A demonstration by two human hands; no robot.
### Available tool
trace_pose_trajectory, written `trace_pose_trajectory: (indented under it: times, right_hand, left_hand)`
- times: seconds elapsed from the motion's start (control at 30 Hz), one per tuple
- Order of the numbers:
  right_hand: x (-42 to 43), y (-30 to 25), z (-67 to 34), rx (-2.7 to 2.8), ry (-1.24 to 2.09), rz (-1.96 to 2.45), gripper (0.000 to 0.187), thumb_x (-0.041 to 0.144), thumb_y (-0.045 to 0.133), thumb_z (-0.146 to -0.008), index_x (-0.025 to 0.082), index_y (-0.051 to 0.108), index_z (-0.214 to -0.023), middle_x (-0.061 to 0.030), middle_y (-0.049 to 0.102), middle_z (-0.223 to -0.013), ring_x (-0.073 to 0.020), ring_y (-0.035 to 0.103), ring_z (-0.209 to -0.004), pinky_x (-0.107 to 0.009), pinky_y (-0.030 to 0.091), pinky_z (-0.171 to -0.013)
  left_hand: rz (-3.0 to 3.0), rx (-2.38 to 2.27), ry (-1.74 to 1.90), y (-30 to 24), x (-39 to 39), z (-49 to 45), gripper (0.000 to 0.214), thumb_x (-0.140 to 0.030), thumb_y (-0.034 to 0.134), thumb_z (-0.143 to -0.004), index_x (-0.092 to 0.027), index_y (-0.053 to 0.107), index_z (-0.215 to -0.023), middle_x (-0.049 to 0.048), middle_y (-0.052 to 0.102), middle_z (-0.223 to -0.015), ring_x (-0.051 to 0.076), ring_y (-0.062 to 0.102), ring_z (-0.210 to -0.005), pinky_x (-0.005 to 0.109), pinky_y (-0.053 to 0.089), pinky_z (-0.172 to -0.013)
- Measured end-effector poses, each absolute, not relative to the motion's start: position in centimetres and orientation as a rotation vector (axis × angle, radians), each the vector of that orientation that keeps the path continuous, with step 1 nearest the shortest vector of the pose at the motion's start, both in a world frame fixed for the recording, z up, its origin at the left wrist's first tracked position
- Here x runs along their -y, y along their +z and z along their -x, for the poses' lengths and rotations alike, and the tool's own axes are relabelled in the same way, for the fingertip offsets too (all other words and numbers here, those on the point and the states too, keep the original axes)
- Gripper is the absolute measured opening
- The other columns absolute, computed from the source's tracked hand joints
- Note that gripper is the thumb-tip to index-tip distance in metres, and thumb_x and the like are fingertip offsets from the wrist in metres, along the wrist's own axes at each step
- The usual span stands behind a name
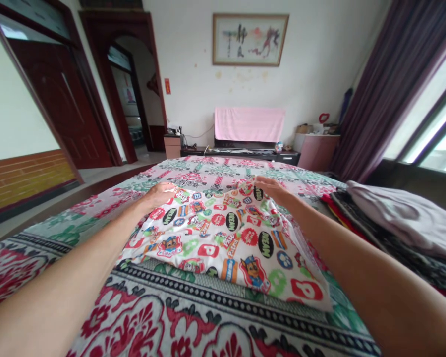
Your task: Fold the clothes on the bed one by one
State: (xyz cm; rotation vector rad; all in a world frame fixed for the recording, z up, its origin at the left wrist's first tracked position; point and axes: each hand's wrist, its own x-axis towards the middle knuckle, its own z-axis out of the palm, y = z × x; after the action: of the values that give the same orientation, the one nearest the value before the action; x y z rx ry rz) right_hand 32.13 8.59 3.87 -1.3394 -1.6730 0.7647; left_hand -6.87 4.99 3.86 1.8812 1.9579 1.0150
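Observation:
A white cloth (211,223) printed with colourful cartoon dogs, paw badges and words lies spread over the flowered bed cover (141,312). Whether it is a garment or a plain piece of fabric I cannot tell. At its far left corner my left hand (160,192) has its fingers closed on the edge. My right hand (265,184) grips the far right corner the same way, with a little fabric bunched beside the fingers. Between the two hands the far edge sags slightly, and the near edge rests flat on the cover. Some fingertips are hidden by the cloth.
To the right is a pile of folded clothes (394,238) with a pale fleece-like piece (405,213) on top. Beyond the bed, a low black cabinet (288,157) stands under a pink towel (250,124). A purple curtain (379,89) hangs at the right by the window.

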Motion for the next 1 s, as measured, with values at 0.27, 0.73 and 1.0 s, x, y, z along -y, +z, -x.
trace_pose_trajectory:
  times: [0.27, 0.73, 1.0]
  right_hand:
    - [-3.9, 3.6, -36.4, 1.691, 1.038, 1.174, 0.044, 0.057, 0.063, -0.070, 0.015, 0.073, -0.078, -0.0086, 0.072, -0.090, -0.0190, 0.064, -0.087, -0.028, 0.048, -0.078]
    - [-5.2, 2.6, -32.9, 1.888, 0.162, 1.815, 0.024, 0.038, 0.060, -0.072, 0.019, 0.072, -0.080, -0.0019, 0.067, -0.068, -0.0160, 0.059, -0.065, -0.022, 0.040, -0.057]
    - [-5.5, 2.3, -33.1, 1.888, 0.011, 1.719, 0.025, 0.019, 0.054, -0.073, 0.024, 0.076, -0.083, -0.0009, 0.072, -0.089, -0.0191, 0.064, -0.084, -0.025, 0.046, -0.077]
  left_hand:
    - [-1.910, -1.721, 0.917, 3.3, -1.5, 11.4, 0.053, -0.060, 0.065, -0.061, -0.019, 0.076, -0.093, 0.0063, 0.072, -0.105, 0.027, 0.062, -0.102, 0.031, 0.046, -0.091]
    - [-2.031, -1.808, 0.696, 2.9, -0.8, 9.4, 0.051, -0.049, 0.064, -0.058, -0.020, 0.074, -0.098, 0.0032, 0.073, -0.089, 0.022, 0.064, -0.082, 0.023, 0.046, -0.069]
    - [-2.180, -1.881, 0.730, 2.7, -1.2, 9.3, 0.039, -0.047, 0.052, -0.066, -0.019, 0.074, -0.082, 0.0025, 0.072, -0.077, 0.020, 0.062, -0.074, 0.024, 0.043, -0.067]
